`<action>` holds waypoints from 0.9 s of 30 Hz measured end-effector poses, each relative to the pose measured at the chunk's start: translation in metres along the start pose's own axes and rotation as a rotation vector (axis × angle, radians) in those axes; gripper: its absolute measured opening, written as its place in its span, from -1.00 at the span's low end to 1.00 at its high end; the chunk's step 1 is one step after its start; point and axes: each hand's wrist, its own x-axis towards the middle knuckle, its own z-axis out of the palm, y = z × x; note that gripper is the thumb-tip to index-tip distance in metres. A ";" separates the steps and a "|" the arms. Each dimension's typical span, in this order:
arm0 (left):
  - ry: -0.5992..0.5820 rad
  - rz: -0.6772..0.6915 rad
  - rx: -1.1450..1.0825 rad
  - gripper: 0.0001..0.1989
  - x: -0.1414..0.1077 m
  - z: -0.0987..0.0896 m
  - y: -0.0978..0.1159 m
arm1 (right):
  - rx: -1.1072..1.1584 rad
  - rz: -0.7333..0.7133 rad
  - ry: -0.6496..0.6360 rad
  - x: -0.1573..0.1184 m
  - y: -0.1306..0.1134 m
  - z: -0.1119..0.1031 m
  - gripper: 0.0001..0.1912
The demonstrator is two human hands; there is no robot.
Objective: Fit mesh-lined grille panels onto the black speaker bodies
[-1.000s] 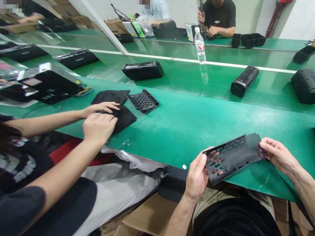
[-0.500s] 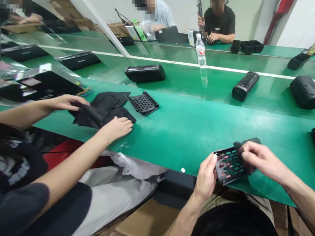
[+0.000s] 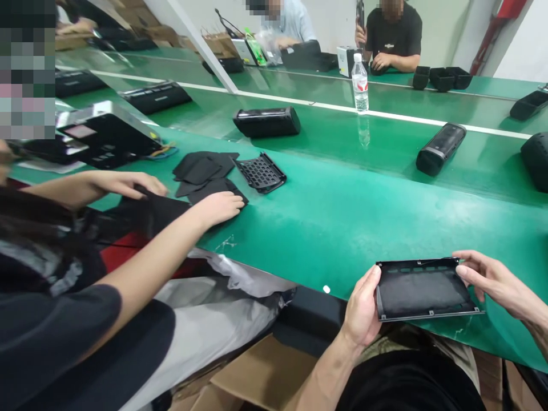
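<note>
We are holding a black slotted panel (image 3: 422, 264) just above the near edge of the bench, its black sheet lining (image 3: 422, 292) facing up. Our left hand (image 3: 362, 308) is pinching the panel's left edge, with the thumb on top. Our right hand (image 3: 492, 279) is spread open at the right end, its fingertips reaching the far right corner; we cannot tell whether they are touching it.

The green bench top (image 3: 342, 240) is carrying a stack of black sheets (image 3: 201, 169) and a black perforated grille (image 3: 260, 173) to our left. A co-worker's near hand (image 3: 218, 208) is pressing on a black sheet beside them, while the co-worker's far hand (image 3: 128, 184) is lying over another dark piece at the bench edge. Beyond a white strip (image 3: 385, 117), black cylindrical housings (image 3: 266, 121) are lying on a second green surface, and a plastic water bottle (image 3: 360, 85) is standing there. A person in a black T-shirt (image 3: 394, 34) is sitting at the far side, near black trays (image 3: 442, 79). A cardboard box (image 3: 261, 374) is lying below the near edge.

Compared with the earlier frames, the panel is now showing its lining squarely, and our right hand is no longer covering it.
</note>
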 end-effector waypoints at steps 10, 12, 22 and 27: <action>-0.092 0.007 0.176 -0.53 -0.012 0.006 0.013 | 0.407 0.050 -0.182 -0.007 0.014 0.021 -0.36; -0.061 0.011 0.193 -0.53 -0.011 0.007 0.013 | 0.413 0.053 -0.222 -0.009 0.013 0.018 -0.35; -0.064 0.006 0.217 -0.58 -0.014 0.011 0.013 | 0.352 0.074 -0.114 -0.007 0.012 0.023 -0.26; -0.089 0.012 0.229 -0.60 -0.014 0.010 0.011 | 0.343 0.072 -0.114 -0.007 0.013 0.021 -0.25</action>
